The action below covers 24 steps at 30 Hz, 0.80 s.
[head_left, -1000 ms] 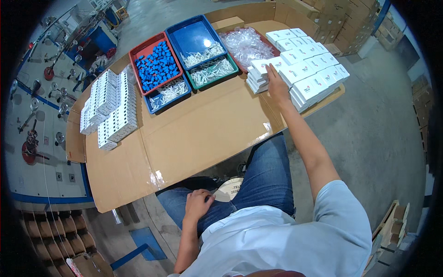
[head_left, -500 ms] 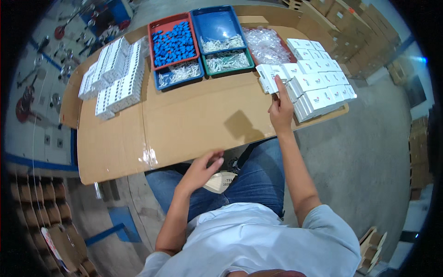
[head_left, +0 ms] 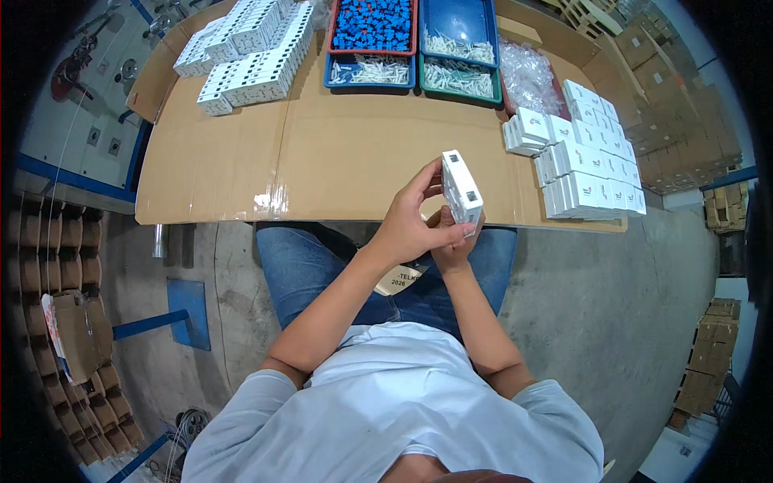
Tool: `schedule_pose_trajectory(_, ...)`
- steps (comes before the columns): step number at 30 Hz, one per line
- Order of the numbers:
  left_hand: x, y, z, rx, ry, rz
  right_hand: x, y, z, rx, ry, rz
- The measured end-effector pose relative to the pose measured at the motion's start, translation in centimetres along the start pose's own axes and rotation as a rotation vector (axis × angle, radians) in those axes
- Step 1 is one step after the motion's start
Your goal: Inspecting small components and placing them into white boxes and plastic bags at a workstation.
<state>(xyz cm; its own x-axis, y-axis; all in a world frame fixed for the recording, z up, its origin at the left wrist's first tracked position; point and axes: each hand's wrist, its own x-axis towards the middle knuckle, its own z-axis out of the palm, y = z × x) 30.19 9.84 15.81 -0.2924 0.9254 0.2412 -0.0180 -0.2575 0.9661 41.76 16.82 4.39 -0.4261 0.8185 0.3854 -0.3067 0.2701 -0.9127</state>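
Steadily: One White Unit Between Both Hands

The cardboard-topped bench (head_left: 386, 153) reaches close to the person, and handling looks safest over it, where a slip would drop least far. At its right sits a pile of white units (head_left: 592, 173); at far left, a second pile (head_left: 254, 72) shows rows of dark marks. The left hand (head_left: 411, 219) and right hand (head_left: 455, 251) share the grip, both holding a white unit (head_left: 460, 185) tilted near the bench's front edge; part of the right hand's hold is hidden. Light, even pressure at the unit's rim should suffice, with the broad faces left untouched. Best keep thumb and fingers off the dark openings (head_left: 471, 194) along its narrow side.
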Motion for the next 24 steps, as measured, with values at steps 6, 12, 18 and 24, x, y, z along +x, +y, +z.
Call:
schedule_pose_trajectory(6,-1.2,0.2,-0.1,0.070,0.036,0.139,-0.3,0.3,0.7,-0.068,-0.046,-0.202)
schedule_pose_trajectory(12,-0.9,1.3,-0.6,-0.557,0.411,-0.372,1.0,-6.8,2.6,-0.487,-0.050,-0.273)
schedule_pose_trajectory(18,-0.4,0.2,-0.7,-0.521,0.330,-0.715,1.7,-7.0,2.5,-0.550,-0.019,-0.433)
schedule_pose_trajectory(24,-1.0,-0.5,0.7,-0.305,0.543,-0.376,2.2,-5.8,2.1,-0.478,-0.057,-0.271)
